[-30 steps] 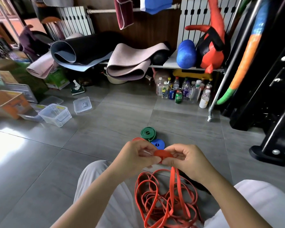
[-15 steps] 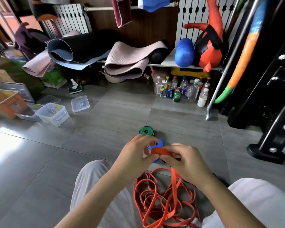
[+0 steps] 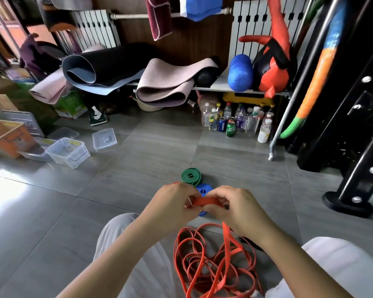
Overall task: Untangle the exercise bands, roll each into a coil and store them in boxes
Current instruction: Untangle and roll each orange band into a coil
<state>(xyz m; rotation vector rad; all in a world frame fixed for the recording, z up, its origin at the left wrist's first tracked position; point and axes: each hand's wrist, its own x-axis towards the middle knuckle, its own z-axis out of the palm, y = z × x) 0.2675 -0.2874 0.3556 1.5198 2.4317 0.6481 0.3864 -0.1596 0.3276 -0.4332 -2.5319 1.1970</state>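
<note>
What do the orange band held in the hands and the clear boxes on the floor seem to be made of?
Orange band: probably rubber or latex, matte; it is flat, thin and flops in loose loops. Clear boxes: likely hard plastic, glossy; the floor shows through their walls.

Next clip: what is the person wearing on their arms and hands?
Nothing shows on either. The left hand and right hand are ungloved, with no watch or bracelet at the wrists. Both arms are bare down to the frame edge, with no sleeves in view.
</note>
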